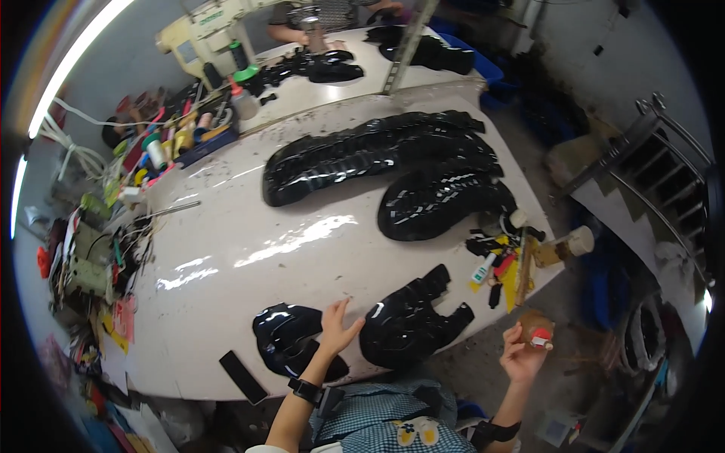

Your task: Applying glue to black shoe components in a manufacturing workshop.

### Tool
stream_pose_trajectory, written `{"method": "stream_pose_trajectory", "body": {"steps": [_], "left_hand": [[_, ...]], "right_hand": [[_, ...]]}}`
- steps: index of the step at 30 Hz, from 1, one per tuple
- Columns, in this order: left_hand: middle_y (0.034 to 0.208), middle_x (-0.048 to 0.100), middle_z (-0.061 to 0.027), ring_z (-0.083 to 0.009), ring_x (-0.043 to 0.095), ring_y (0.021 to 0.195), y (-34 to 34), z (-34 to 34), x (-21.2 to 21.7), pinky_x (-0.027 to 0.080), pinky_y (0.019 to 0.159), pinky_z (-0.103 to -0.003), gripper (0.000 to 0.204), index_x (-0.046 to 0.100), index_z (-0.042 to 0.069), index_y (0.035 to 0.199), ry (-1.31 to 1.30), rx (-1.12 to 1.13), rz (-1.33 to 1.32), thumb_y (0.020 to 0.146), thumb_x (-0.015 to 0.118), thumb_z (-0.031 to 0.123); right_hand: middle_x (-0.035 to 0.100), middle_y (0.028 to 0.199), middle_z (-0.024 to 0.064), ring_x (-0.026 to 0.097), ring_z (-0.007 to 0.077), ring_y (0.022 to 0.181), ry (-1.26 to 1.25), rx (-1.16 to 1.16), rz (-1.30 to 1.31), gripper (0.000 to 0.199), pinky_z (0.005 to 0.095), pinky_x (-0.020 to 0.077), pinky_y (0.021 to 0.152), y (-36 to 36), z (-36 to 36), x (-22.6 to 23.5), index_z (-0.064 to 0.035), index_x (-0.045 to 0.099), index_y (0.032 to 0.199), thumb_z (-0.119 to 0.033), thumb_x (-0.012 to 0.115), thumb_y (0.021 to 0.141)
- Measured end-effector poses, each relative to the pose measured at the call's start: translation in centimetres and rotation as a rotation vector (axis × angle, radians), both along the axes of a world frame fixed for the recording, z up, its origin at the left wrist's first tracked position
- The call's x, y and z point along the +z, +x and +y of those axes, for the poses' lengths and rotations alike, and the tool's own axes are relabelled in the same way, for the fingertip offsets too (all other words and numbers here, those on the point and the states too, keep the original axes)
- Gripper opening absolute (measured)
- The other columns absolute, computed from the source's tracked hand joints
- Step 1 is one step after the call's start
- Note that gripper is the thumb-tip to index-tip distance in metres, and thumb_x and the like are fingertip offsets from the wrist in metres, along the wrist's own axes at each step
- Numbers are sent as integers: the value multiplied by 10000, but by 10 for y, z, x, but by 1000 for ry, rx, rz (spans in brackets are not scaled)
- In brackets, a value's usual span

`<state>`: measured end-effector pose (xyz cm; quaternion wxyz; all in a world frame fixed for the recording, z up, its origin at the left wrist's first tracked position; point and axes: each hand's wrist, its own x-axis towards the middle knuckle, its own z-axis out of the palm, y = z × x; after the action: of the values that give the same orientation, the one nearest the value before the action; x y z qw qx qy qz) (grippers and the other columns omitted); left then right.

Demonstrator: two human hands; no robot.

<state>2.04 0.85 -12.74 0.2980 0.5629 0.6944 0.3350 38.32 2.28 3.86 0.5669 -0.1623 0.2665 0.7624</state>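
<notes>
My left hand (pixel 340 328) is open over the white table, its fingers spread. It is between two stacks of glossy black, leather-like cut pieces: a smaller stack (pixel 283 332) on its left and a larger, notched stack (pixel 404 321) on its right. Off the table's right edge, my right hand (pixel 523 361) grips a small brownish jar (pixel 536 323) with a red and white part facing me. What the jar contains cannot be made out. A black phone-like slab (pixel 242 377) lies near the front edge, left of the smaller stack.
Long rows of overlapping black pieces (pixel 340 162) cover the far middle. Glue tubes, yellow scraps and tools (pixel 502 264) crowd the right edge beside a pale container (pixel 580 240). Spools and tools (pixel 162 151) fill the left. Across a second table sits another person (pixel 332 15), near a sewing machine (pixel 200 34).
</notes>
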Motion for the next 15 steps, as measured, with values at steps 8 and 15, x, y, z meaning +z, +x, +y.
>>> {"method": "stream_pose_trajectory", "body": {"steps": [8,15], "left_hand": [[1151,437,-157,-333,402,1078,-126,-80,-1,316,901,-437,762,437,67,1177,-130,327,611,547,742,368],[965,553,-132,-302,531,914,-147,-87,16,448,760,-381,682,489,72,1136,-349,455,467,552,739,321]], "right_hand": [[548,878,108,606,210,823,35,114,-168,648,249,499,544,-36,21,9,11,528,965,-546,639,652],[541,917,109,587,208,838,215,264,-266,669,269,502,607,-59,31,4,31,534,1004,-534,636,662]]}}
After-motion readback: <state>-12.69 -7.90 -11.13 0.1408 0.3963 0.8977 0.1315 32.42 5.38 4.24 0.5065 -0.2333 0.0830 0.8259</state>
